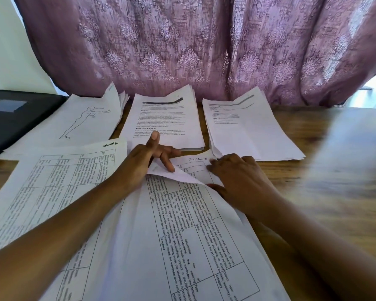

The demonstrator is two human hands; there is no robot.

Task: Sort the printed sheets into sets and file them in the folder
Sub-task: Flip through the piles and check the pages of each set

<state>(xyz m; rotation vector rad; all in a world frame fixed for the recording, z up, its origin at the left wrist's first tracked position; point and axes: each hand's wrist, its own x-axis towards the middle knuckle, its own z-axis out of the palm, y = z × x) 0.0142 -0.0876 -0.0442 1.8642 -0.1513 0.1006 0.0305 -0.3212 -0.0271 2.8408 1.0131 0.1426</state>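
Curtain [204,51]: mauve and patterned, hung across the back behind the surface.
Surface [339,192]: brown wood, on which all the papers and the folder are laid.
Near stack [182,246]: printed sheets with a ruled table of text, laid closest to the person, between and partly under both forearms. "Section-5" is handwritten at the far edge.
Left sheet [52,192]: a second ruled table, marked "Section 1" by hand. It is set just beside the near stack and crossed by the left forearm.
Figure stack [85,120]: topped by a line drawing of a standing body, placed far left. Its near edge is overlapped by the left sheet.
Right stack [254,131]: mostly blank top page with a few printed lines, placed far right.
Middle stack [163,120]: page of printed paragraphs, set between the figure stack and the right stack.
Folder [13,118]: black, laid flat at the far left edge, with a grey label panel on its cover, just beside the figure stack.
Right hand [237,172]: fingers [248,159] are bent, with the tips set on the far right corner of the near stack. Whether a sheet is pinched cannot be told.
Left hand [139,164]: fingers [154,140] are straight and spread, nothing clasped. One is pressed on the curled corner.
Curled corner [182,175]: top sheet of the near stack, lifted and folded back between the two hands.
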